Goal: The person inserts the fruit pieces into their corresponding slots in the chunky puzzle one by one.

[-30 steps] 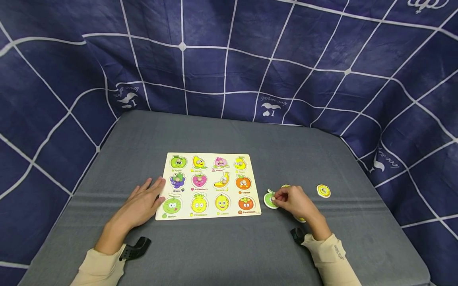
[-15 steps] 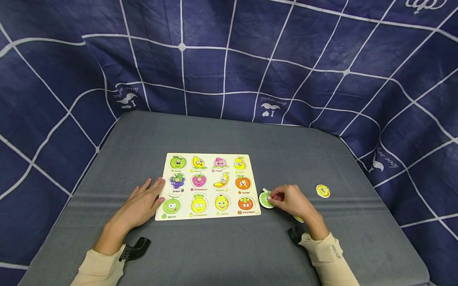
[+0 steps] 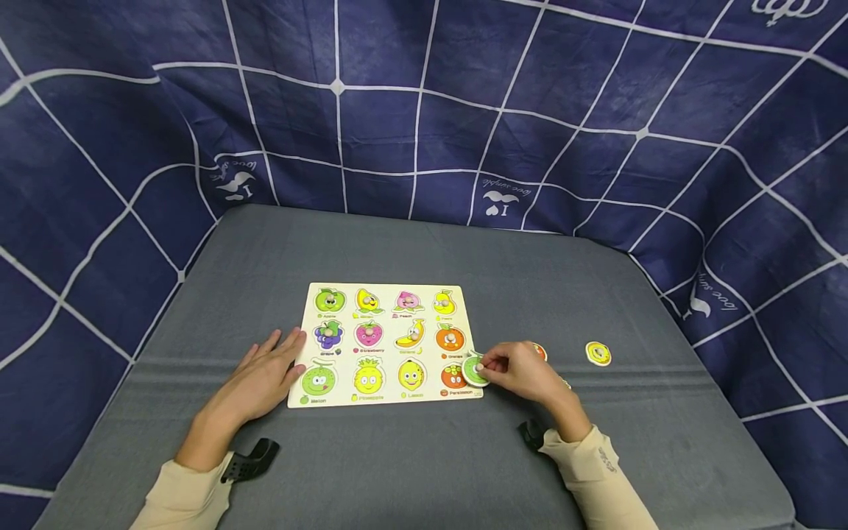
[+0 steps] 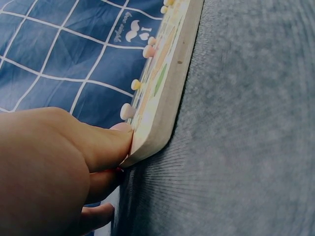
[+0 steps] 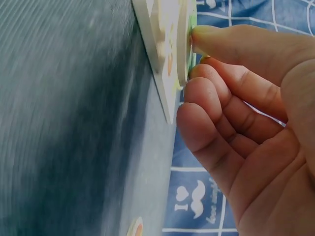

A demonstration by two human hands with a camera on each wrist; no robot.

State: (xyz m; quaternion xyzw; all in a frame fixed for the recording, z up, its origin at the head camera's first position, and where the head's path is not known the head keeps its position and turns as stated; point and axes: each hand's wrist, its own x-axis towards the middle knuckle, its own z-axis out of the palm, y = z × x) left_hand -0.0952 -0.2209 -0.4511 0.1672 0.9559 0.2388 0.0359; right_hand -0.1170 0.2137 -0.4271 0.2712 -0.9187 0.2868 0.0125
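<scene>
A fruit puzzle board (image 3: 391,401) with rows of pictured fruits lies on the grey table. Its upper two rows carry pieces with small knobs; no knobs show on the bottom row. My right hand (image 3: 526,372) pinches the knob of a green melon puzzle piece (image 3: 473,369) between thumb and fingertips. That piece overlaps the board's lower right corner and partly covers the persimmon picture (image 3: 453,377). In the right wrist view the melon piece (image 5: 184,54) stands slightly off the board's surface. My left hand (image 3: 265,379) rests at the board's left edge, fingers extended, thumb (image 4: 110,145) touching the edge.
A round yellow puzzle piece (image 3: 598,354) lies on the table (image 3: 411,464) at right. An orange-red piece (image 3: 541,352) and a yellowish one (image 3: 566,383) peek out behind my right hand, mostly hidden. A blue checked cloth (image 3: 424,110) hangs around the table's back and sides.
My right hand has slid left with the melon piece, from the table onto the board's right edge. The orange-red piece behind it has come into view. My left hand has stayed put.
</scene>
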